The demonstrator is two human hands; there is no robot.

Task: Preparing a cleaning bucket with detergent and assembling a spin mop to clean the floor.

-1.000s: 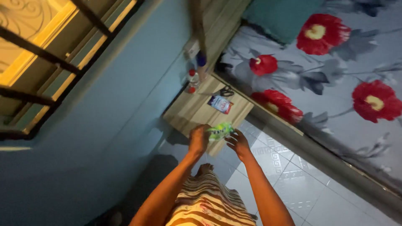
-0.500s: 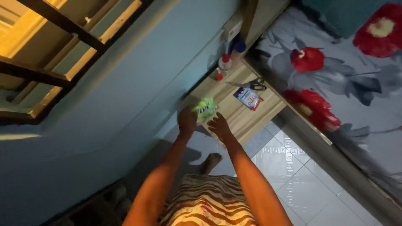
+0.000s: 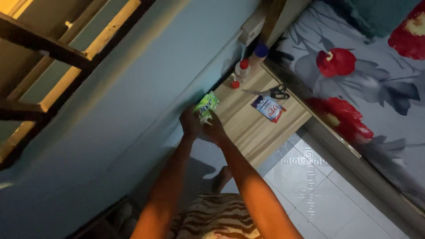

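Both my hands hold a small green sachet (image 3: 206, 105) up over the near left corner of a low wooden bedside table (image 3: 248, 126). My left hand (image 3: 190, 123) grips its lower left side. Pressed against it, my right hand (image 3: 214, 128) pinches the sachet's lower edge. The sachet stands upright against the blue wall. On the table beyond lie a blue, white and red sachet (image 3: 268, 107) and black-handled scissors (image 3: 273, 92).
Small bottles with red caps (image 3: 240, 71) and a blue-capped one (image 3: 260, 51) stand at the table's far end by the wall. A bed with a red-flower sheet (image 3: 354, 84) runs along the right. White floor tiles (image 3: 318, 194) lie below. A barred window (image 3: 48, 53) is upper left.
My hands carried the green sachet from the table's front edge up and to the left, toward the wall, and closed together on it. The view swung right, shifting table and bed.
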